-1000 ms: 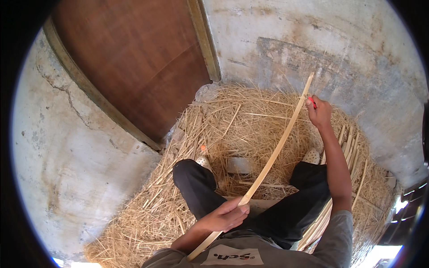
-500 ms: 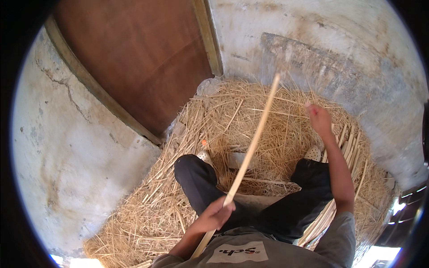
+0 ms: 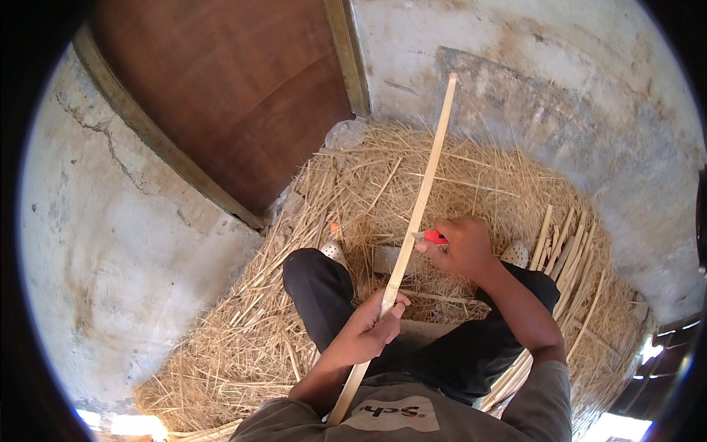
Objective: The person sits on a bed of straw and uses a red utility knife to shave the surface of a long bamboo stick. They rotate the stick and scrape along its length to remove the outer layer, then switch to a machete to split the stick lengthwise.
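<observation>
A long, pale bamboo-like strip (image 3: 429, 173) slants from my lap up toward the wall, its far end raised. My left hand (image 3: 373, 329) is closed around its lower part, thumb on the near side. In my right hand (image 3: 464, 247) is a knife with a red handle (image 3: 435, 236), probably a utility cutter. Its short blade meets the right edge of the strip, above my left hand. The fingers of my right hand wrap the handle and hide most of it.
Dry shavings (image 3: 456, 199) cover the floor around my feet. Several split strips (image 3: 571, 250) lie in a bundle to my right. A greyish block (image 3: 387, 259) sits between my shoes. Ahead are a brown door (image 3: 221, 96) and a stained wall (image 3: 530, 96). A small orange thing (image 3: 333, 227) lies left.
My right hand has come down and inward from the far right, bringing the knife to the strip. My left hand and the strip have shifted slightly up, the strip's far end higher.
</observation>
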Motion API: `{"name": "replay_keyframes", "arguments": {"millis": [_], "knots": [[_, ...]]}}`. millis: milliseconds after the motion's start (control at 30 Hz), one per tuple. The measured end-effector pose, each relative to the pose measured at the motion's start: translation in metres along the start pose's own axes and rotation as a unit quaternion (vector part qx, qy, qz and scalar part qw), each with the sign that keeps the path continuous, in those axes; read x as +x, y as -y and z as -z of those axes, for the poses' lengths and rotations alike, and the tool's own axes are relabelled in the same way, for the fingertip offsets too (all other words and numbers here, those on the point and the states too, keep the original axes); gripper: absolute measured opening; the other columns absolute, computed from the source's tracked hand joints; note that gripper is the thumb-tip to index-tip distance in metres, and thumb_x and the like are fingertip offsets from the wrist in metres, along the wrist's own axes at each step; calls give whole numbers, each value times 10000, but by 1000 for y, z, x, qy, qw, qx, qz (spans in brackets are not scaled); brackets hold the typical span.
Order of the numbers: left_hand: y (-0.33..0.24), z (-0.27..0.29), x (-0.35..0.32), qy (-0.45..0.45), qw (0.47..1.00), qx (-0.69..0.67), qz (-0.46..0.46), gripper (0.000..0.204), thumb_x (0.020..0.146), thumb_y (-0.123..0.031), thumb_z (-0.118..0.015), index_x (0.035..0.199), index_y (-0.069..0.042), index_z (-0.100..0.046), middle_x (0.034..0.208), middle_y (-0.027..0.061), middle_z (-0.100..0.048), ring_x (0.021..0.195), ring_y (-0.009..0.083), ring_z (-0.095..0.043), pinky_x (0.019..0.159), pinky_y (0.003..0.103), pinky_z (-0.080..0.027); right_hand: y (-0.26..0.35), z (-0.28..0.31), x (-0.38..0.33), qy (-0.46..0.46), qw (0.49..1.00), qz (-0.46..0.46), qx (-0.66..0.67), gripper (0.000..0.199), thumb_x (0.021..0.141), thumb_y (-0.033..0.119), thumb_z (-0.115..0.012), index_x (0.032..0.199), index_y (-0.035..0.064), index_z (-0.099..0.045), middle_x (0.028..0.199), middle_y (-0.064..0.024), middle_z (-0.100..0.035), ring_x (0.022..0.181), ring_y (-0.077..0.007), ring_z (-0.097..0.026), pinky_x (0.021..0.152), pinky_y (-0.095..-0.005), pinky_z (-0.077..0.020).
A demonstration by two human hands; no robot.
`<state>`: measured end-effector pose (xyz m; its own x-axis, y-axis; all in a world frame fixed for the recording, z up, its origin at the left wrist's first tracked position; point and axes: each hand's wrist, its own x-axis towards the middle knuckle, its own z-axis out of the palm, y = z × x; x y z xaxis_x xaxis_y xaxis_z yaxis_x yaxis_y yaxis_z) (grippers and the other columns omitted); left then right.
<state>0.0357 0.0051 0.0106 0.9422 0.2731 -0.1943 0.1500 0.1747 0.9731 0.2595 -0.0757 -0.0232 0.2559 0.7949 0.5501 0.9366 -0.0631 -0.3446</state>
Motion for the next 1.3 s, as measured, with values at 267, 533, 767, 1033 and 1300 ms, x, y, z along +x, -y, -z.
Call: {"name": "replay_keyframes", "arguments": {"millis": [267,533,767,1033,1300], "knots": [[-5,-10,-7,-7,1000,25,5,196,1002,-232,-468,1114,-71,-474,666,-48,-411,517,31,-356,454,189,-299,-21,10,11,-64,997,32,-41,505,760,549,-677,590,98,-526,474,-73,-460,401,-255,-501,409,-370,-386],[-1,-11,-13,9,999,19,-28,151,993,-230,-492,1039,-87,-471,653,-68,-406,486,12,-347,415,178,-273,-12,17,13,-68,992,83,-65,580,802,622,-587,568,104,-470,467,-69,-396,406,-249,-455,417,-370,-350],[-2,-9,-16,25,999,39,-11,115,1004,-181,-462,1019,-68,-464,760,-38,-390,651,42,-353,573,209,-331,-42,17,16,-88,991,54,-90,595,845,626,-534,575,97,-487,461,-67,-385,401,-260,-441,419,-376,-346],[-3,-7,-30,64,997,-26,19,117,1008,-184,-451,1014,-67,-463,757,-39,-373,652,40,-333,569,210,-305,-70,26,20,-92,992,-30,-74,559,849,590,-546,614,83,-529,468,-83,-432,405,-266,-475,428,-376,-374],[1,-11,-22,37,999,21,-25,87,998,-158,-467,1000,-72,-459,757,-40,-379,644,43,-337,570,210,-313,-35,24,18,-94,991,81,-53,562,836,592,-554,592,88,-506,479,-75,-427,407,-265,-450,427,-376,-349]]}}
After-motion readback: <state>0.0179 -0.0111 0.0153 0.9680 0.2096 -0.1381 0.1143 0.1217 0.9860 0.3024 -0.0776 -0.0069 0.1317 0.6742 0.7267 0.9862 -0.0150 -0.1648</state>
